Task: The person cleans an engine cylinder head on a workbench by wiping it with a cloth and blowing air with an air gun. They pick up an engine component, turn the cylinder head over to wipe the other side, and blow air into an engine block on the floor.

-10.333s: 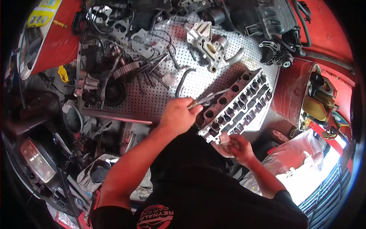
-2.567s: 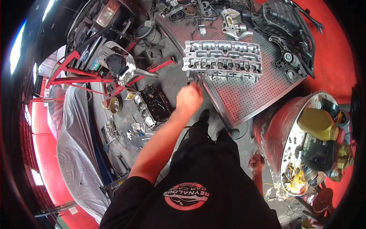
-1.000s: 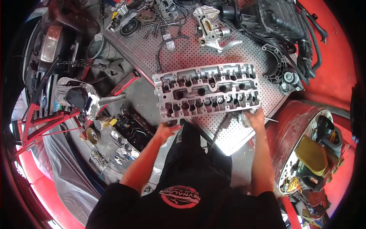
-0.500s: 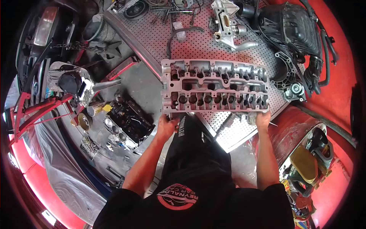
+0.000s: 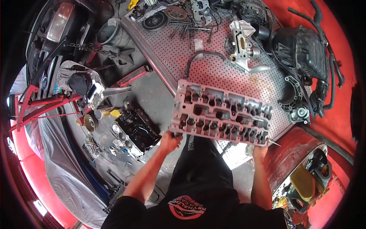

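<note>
A silver cylinder head (image 5: 225, 114) with rows of dark openings is held up in front of my body, over the near edge of the perforated metal table (image 5: 164, 57). My left hand (image 5: 170, 141) grips its lower left corner, fingers curled beneath. At the lower right corner my right hand (image 5: 260, 150) is closed on it, with the fingers mostly hidden underneath. Something pale, perhaps a rag, shows beside the right hand. The cylinder head tilts down toward the right.
An engine block (image 5: 135, 129) lies on the floor to the left. On the table are a curved black hose (image 5: 202, 54), a metal housing (image 5: 242, 45), several bolts (image 5: 188, 30), a pulley (image 5: 154, 21) and a black plastic airbox (image 5: 299, 49). A red stand (image 5: 49, 101) is at far left.
The cylinder head has come down in view, closer to my body, and has tilted so its right end is lower. Both hands keep hold of it. The whole view has shifted.
</note>
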The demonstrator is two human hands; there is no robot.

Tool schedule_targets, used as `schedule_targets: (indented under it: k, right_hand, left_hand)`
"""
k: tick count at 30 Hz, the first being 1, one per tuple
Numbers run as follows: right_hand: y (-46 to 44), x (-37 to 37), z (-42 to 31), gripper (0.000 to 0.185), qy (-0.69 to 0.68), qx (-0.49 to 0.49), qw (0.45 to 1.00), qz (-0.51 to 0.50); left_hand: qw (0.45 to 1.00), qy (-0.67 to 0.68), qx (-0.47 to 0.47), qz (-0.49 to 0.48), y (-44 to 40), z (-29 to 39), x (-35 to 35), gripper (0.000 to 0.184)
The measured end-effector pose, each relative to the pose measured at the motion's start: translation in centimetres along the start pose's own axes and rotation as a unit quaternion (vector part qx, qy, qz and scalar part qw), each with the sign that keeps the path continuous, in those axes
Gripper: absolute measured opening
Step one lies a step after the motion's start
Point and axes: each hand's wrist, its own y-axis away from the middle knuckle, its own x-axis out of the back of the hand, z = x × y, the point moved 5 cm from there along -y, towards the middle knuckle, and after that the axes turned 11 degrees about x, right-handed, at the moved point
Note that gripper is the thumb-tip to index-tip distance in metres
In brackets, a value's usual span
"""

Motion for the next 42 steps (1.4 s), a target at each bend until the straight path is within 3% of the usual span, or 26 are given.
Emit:
schedule_targets:
  k: [2,4,6,7,8,9,10,11,12,14,17,18,19,20,23,24,25,26,28,30,32,36,38,39,42]
  right_hand:
    - [-0.2,-0.5,2.5,0.066,-0.05,-0.004,0.999,-0.008]
    - [0.2,-0.1,1.0,0.066,0.058,-0.047,0.997,-0.037]
    - [0.3,-0.2,3.2,0.073,-0.021,-0.071,0.996,-0.041]
    - [0.0,-0.1,3.9,0.073,-0.032,-0.075,0.995,-0.058]
    - [-0.5,0.1,4.8,0.074,-0.043,-0.078,0.993,-0.072]
    - [-0.6,0.3,4.4,0.071,-0.015,-0.099,0.993,-0.069]
    - [-0.6,0.1,4.0,0.069,0.008,-0.12,0.991,-0.066]
    - [-1.1,-0.3,5.3,0.067,-0.163,-0.165,0.971,-0.055]
    - [-1.4,-0.2,4.2,0.061,-0.107,-0.166,0.978,-0.068]
    - [-1.3,-0.1,0.6,0.05,0.008,-0.187,0.977,-0.099]
    - [-2.0,-0.4,-0.7,0.045,0.074,-0.171,0.961,-0.205]
    - [-2.2,-0.4,-0.4,0.046,0.089,-0.154,0.949,-0.259]
    - [-2.2,-0.3,-0.1,0.046,0.084,-0.143,0.942,-0.291]
    - [-1.9,-0.2,1.5,0.049,0.051,-0.152,0.935,-0.315]
    - [-2.4,1.8,-0.9,0.096,-0.111,-0.187,0.922,-0.322]
    - [-2.2,2.5,-1.3,0.106,-0.168,-0.225,0.92,-0.275]
    - [-2.9,2.7,-3.1,0.116,-0.27,-0.208,0.897,-0.282]
    - [-3.7,2.5,-3.8,0.114,-0.343,-0.197,0.878,-0.269]
    - [-4.6,0.9,-3.7,0.109,-0.345,-0.253,0.879,-0.21]
    - [-4.5,-1.3,-1.0,0.101,-0.246,-0.246,0.917,-0.195]
    - [-4.2,-0.6,-4.6,0.097,-0.29,-0.273,0.908,-0.131]
    - [-4.2,-1.5,-2.8,0.093,-0.374,-0.245,0.885,-0.132]
    - [-5.4,-2.8,-2.0,0.086,-0.311,-0.191,0.916,-0.165]
    - [-6.2,-1.4,-5.2,0.083,-0.29,-0.18,0.924,-0.173]
    - [-5.7,-5.3,-2.5,0.091,-0.296,-0.205,0.904,-0.231]
  left_hand:
    - [0.999,0.026,-0.016,-0.009,0.8,1.1,-0.3,0.029]
    - [0.999,0.039,0.007,-0.011,0.7,1.2,-0.3,0.04]
    - [0.993,0.086,-0.028,-0.069,-1.6,-1.5,0.1,0.052]
    - [0.978,0.157,0.048,-0.126,-1.9,-1.9,1.1,0.068]
    - [0.972,0.098,0.039,-0.208,-1.5,0.5,2.5,0.07]
    - [0.932,0.176,0.115,-0.294,-4.5,-2.8,5.6,0.078]
    - [0.948,0.097,0.086,-0.29,-4.9,-0.4,6.9,0.065]
    - [0.887,0.257,0.097,-0.371,-5.8,2.2,7.8,0.064]
    - [0.966,0.178,0.042,-0.183,-7.3,5.0,8.1,0.072]
    - [0.983,0.168,0.01,-0.078,-9.5,9.0,6.6,0.079]
    - [0.964,0.235,0.056,-0.114,-13.6,8.3,4.0,0.078]
    - [0.965,0.228,0.09,-0.092,-12.4,8.0,3.4,0.07]
    - [0.956,0.247,-0.014,-0.161,-15.6,5.2,3.6,0.063]
    - [0.941,0.28,-0.039,-0.183,-16.4,4.3,3.4,0.057]
    - [0.916,0.349,-0.047,-0.193,-13.8,6.6,1.7,0.045]
    - [0.904,0.368,-0.016,-0.219,-11.5,8.4,0.5,0.05]
    - [0.907,0.38,-0.003,-0.18,-8.9,10.4,-1.1,0.053]
    - [0.909,0.392,0.01,-0.14,-6.3,12.4,-2.6,0.055]
    - [0.913,0.389,0.017,-0.123,-4.7,13.5,-3.3,0.056]
    - [0.921,0.372,0.01,-0.117,-4.7,13.4,-3.3,0.056]
    - [0.931,0.347,-0.002,-0.113,-4.9,13.3,-3.1,0.056]
    - [0.949,0.305,-0.006,-0.081,-4.6,12.5,-2.6,0.056]
    - [0.957,0.285,-0.009,-0.057,-3.9,11.4,-1.9,0.056]
    - [0.961,0.274,-0.008,-0.047,-3.5,11.1,-1.3,0.056]
    - [0.97,0.244,-0.008,-0.009,-2.1,9.3,0.0,0.056]
